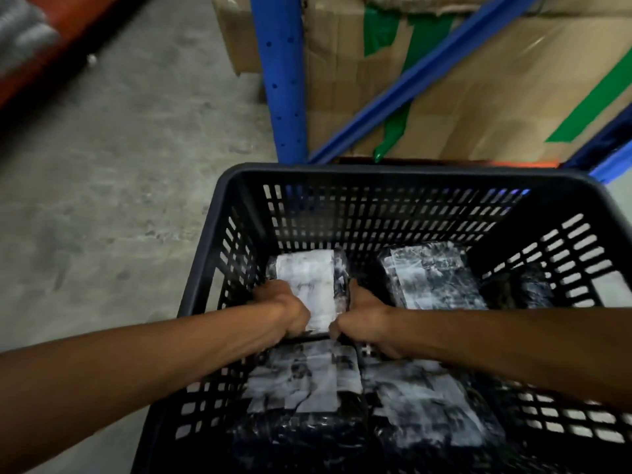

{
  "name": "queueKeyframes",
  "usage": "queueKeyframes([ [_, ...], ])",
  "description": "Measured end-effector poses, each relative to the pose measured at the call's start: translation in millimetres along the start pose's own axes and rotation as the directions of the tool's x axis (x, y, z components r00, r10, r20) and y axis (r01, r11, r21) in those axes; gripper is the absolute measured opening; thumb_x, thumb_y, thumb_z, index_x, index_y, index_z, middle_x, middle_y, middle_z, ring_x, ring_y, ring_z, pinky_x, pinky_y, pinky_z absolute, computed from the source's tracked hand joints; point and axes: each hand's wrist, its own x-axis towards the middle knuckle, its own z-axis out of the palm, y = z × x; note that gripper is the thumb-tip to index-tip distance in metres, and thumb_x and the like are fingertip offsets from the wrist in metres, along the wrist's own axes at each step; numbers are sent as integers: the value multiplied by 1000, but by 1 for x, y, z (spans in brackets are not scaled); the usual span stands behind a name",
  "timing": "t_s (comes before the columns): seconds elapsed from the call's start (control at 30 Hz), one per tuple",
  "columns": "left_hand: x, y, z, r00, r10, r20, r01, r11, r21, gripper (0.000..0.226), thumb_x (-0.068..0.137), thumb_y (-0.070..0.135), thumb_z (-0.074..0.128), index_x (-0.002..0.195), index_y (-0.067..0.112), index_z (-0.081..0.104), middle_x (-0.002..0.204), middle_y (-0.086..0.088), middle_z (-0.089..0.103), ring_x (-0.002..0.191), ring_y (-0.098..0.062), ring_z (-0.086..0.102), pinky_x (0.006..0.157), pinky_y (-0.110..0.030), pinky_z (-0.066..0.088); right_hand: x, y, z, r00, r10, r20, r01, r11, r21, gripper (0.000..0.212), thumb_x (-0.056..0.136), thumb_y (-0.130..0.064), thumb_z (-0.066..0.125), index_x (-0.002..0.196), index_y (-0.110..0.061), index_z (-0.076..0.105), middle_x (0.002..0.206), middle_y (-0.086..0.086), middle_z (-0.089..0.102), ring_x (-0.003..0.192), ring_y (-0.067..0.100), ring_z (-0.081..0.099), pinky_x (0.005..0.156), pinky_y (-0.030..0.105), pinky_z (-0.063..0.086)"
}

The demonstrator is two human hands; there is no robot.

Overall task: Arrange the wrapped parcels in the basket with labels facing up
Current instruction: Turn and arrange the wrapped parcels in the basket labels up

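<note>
At the bottom of the frame we see two wrapped parcels already lying flat in the black basket (393,172), one at lower centre (301,381) and one at lower right (427,405), both with pale labels upward. Just above them our left hand (287,309) and right hand (362,319) close on the two long sides of a third parcel (307,285) in the middle left of the frame; each grip is curled tight on its edges, label upward, which we judge is to seat it squarely in the back-left corner. It sits near the left wall, so finger room there looks tight. To its right a fourth parcel (434,275) lies flat with a gap between, and a dark bundle (519,285) sits at the right wall, its label not visible. Beyond the rim stand blue racking (280,80) and cardboard cartons (496,80); concrete floor (119,165) lies open at left.
</note>
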Motion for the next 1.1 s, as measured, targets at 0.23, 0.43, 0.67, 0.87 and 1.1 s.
queueKeyframes([
  [0.23, -52, -4, -45, 997, 75, 29, -74, 996, -41, 66, 66, 15, 86, 124, 7, 56, 130, -10, 56, 117, -26, 59, 89, -30, 55, -38, 3, -10, 975, -153, -159, 87, 928, -362, 118, 62, -23, 92, 154, -18, 18, 148, 12, 43, 131, 33, 48, 100, 37, 50],
  [0.43, -63, -18, -54, 987, 150, -50, -158, 921, -357, 30, 51, 24, 78, 69, 15, 56, 84, 1, 59, 75, -11, 54, 58, -27, 47, -48, 17, -41, 956, -226, -185, 213, 973, -88, 62, 57, -38, 91, 113, -25, 68, 105, -8, 74, 92, 8, 69, 74, 18, 53],
  [0.67, -68, -7, -66, 969, 108, -223, -247, 482, -841, 32, 72, 46, 73, 75, 14, 77, 54, 8, 73, 46, -4, 68, 47, -18, 47, -56, -2, -75, 963, -250, -99, 269, 897, 350, 54, 67, -64, 75, 104, -24, 75, 97, -5, 80, 92, 16, 76, 79, 32, 56],
  [0.87, -38, -2, -56, 986, 88, -139, -162, 649, -743, 36, 83, 21, 76, 114, 7, 66, 109, -12, 73, 98, -26, 72, 78, -33, 60, -36, -22, -54, 991, -3, -130, 57, 910, 411, 50, 79, -38, 78, 115, -6, 65, 96, 10, 79, 82, 26, 77, 66, 37, 63],
  [1.1, 0, 3, -43, 993, 26, -116, -87, 829, -553, 52, 90, 11, 67, 137, 5, 48, 131, -14, 61, 117, -28, 61, 93, -32, 55, -3, -17, -17, 988, -27, -153, 56, 980, 190, 64, 80, -14, 77, 132, -17, 39, 127, 9, 60, 107, 26, 61, 79, 39, 57],
])
